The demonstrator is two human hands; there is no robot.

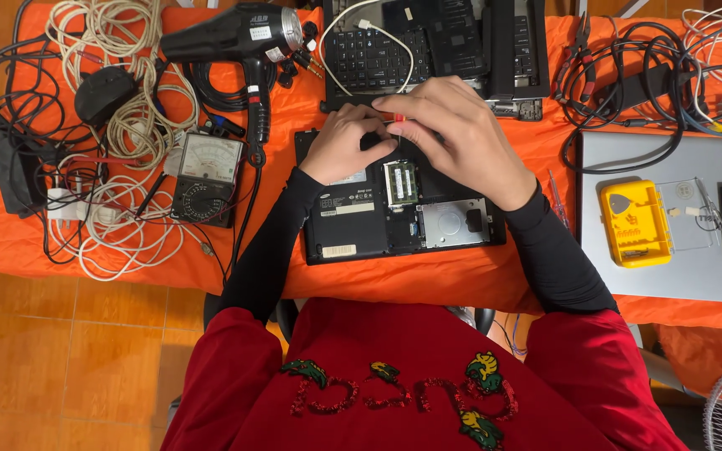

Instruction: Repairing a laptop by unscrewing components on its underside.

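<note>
One black laptop base (394, 213), flat and rectangular, lies underside up with covers off on an orange cloth-covered table (428, 280); one green memory module (400, 182) and one silvery drive bay (455, 224) sit exposed in its open compartments. Left hand (346, 144): fingers curled, resting on the base's far edge. Right hand (453, 134): fingertips pinched shut around a slim red-tipped tool (398, 118), mostly hidden, just over that edge. One matte black hair dryer (240, 38); one analogue meter (205, 178), dial-faced. One yellow plastic case (635, 222), clear lid open, small bits inside, uncountable. Tangled white cables (123, 125), left.
</note>
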